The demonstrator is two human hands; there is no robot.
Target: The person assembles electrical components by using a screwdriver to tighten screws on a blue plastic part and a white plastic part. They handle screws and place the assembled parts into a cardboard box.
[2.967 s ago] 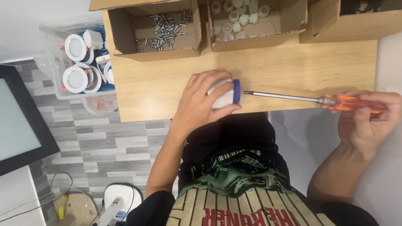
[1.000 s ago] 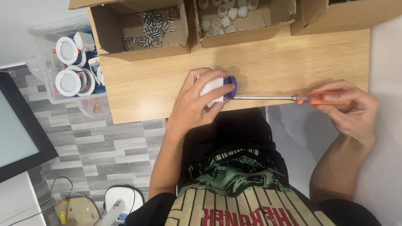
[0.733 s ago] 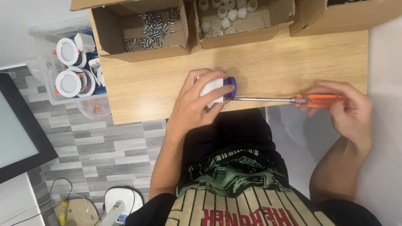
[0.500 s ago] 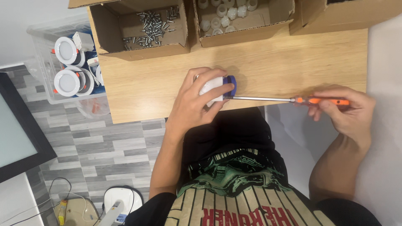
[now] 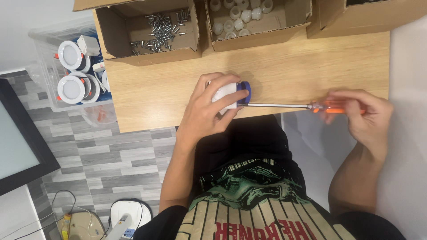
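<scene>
White round part with blue rim (image 5: 232, 92) sits at the near edge of the wooden table (image 5: 311, 66), gripped by the left hand (image 5: 208, 111), fingers curled over it. Screwdriver (image 5: 284, 106) lies level, tip at the blue rim, orange handle pinched in the closed fingers of the right hand (image 5: 362, 118), off the table's edge. Behind: cardboard box of screws (image 5: 162, 26), box of white caps (image 5: 242, 20). Left of table, clear bin (image 5: 49, 95) with round white lamp fittings (image 5: 71, 88)
</scene>
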